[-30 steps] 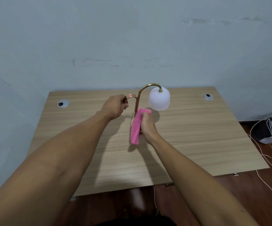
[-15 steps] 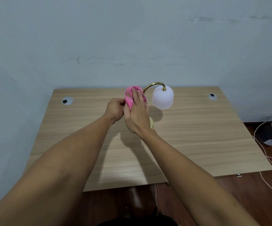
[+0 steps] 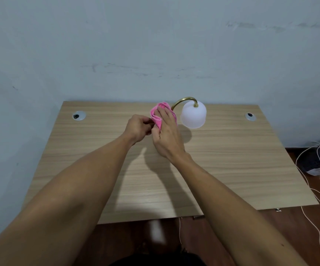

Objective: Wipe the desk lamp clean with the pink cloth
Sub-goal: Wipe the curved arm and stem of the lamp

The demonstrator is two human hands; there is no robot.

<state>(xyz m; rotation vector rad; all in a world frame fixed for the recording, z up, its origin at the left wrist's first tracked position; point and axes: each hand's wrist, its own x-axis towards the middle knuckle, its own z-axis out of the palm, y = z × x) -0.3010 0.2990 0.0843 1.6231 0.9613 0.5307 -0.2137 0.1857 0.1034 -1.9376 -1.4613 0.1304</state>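
The desk lamp sits near the back of the bench. Right hand presses the pink cloth around its brass stem; left hand is closed beside it, apparently steadying. That frosted shade looks fragile, so I'd grip the stiff stem.

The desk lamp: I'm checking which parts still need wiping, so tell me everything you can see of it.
The desk lamp stands near the desk's far edge. A brass-coloured neck arches over to a frosted white, bell-shaped shade hanging mouth down, unlit. The pink cloth is wrapped round the stem, pressed by the right hand; the left hand is closed beside it. The base is hidden.
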